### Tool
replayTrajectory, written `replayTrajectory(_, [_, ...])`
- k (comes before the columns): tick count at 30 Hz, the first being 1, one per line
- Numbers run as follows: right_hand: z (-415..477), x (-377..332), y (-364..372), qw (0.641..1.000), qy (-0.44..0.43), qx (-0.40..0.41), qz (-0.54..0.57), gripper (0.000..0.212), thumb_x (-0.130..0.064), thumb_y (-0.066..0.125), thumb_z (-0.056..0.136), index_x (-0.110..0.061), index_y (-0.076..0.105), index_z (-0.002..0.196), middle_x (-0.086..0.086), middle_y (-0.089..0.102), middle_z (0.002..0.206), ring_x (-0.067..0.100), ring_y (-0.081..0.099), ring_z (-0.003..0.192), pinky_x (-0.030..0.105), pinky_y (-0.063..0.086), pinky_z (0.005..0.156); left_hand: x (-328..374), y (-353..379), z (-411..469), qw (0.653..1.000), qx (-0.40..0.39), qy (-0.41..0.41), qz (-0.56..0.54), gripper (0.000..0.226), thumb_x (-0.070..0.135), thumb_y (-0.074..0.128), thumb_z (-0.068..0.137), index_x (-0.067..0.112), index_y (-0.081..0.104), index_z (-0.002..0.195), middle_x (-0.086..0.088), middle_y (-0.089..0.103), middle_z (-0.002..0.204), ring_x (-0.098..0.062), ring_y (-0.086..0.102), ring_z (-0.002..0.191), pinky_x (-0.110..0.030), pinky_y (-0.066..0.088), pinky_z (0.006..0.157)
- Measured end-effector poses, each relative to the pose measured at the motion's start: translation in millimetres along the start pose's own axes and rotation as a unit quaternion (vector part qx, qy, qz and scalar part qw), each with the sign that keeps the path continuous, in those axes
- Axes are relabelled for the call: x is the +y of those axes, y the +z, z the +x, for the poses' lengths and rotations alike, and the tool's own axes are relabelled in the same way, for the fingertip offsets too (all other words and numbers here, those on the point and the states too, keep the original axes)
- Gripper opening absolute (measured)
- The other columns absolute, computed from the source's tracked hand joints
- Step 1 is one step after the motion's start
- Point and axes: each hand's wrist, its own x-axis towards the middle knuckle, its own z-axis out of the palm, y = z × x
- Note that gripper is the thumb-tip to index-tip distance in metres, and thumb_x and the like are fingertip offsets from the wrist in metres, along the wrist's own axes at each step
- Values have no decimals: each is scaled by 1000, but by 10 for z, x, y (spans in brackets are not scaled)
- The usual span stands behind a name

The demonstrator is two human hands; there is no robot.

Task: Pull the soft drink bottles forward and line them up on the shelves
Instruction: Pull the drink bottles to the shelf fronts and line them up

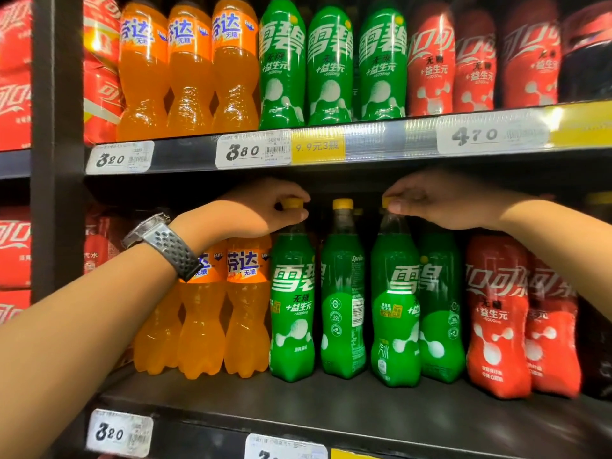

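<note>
On the lower shelf (331, 415), four green bottles stand upright. Left hand (265, 207) pinches the yellow cap (292, 203) of the left green bottle (292, 313); right hand (440, 200) grips the third green bottle (395, 313) by its top. Orange bottles (246, 313) at 9 o'clock, red bottles (496, 319) at 3 o'clock. Watch (162, 243) on left wrist.

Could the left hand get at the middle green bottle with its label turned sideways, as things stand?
Probably yes. The left hand grips the yellow cap of the neighbouring green bottle, and the sideways-label bottle stands right beside it, its cap uncovered, nothing between them. The hand would have to let go first.
</note>
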Motion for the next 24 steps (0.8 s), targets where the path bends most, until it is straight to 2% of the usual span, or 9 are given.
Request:
replayTrajectory(3, [28,41,16,1000,9,-15,15,24,-27,58,92,-19,63,114,-1,70,107,14,63,102,41,45,100,57,2,101,999,-39,4,-21,38,43,53,93,31,55,130,9,59,127,-11,53,115,-25,40,93])
replayTrajectory(6, [53,63,9,999,17,-26,23,25,-26,58,92,-21,62,116,-3,69,108,12,63,103,35,46,99,126,13,223,994,-97,15,-36,44,40,51,95,26,48,137,5,59,130,-11,53,120,-28,39,104])
replayTrajectory(10, [73,45,-8,999,21,-33,21,28,-26,58,92,-21,62,119,-3,69,107,6,63,98,16,44,85,150,35,352,988,-146,23,-40,51,38,53,95,21,43,142,4,58,133,-8,51,121,-18,36,99])
replayTrajectory(12, [79,25,-3,999,23,-34,17,28,-26,59,92,-20,63,119,-3,69,105,8,63,97,18,45,84,139,33,378,986,-154,25,-54,53,38,56,93,21,43,142,5,60,129,-6,54,117,-14,36,93])
replayTrajectory(15, [84,8,-5,1000,19,-23,-6,26,-27,60,91,-17,65,115,-2,70,103,12,64,95,27,47,88,144,39,411,984,-157,37,-75,52,39,53,94,25,42,142,5,63,124,-6,58,110,-13,42,89])
replayTrajectory(18, [90,28,17,999,18,0,-44,25,-33,61,89,-18,67,109,-3,70,99,11,63,91,30,48,86,171,59,423,981,-156,49,-106,40,33,46,98,24,48,137,4,65,113,-10,63,103,-24,50,86])
replayTrajectory(22, [116,64,68,996,29,21,-83,30,-42,60,88,-20,67,107,-3,68,96,13,62,88,31,49,82,214,114,423,987,-121,49,-98,29,31,47,99,18,59,121,4,67,100,-12,64,94,-22,49,80])
replayTrajectory(24, [119,74,47,995,24,11,-91,31,-43,59,88,-22,66,109,-5,67,98,11,62,90,30,49,84,220,127,422,992,-97,57,-64,32,37,49,97,17,61,119,6,67,99,-14,64,96,-27,48,86])
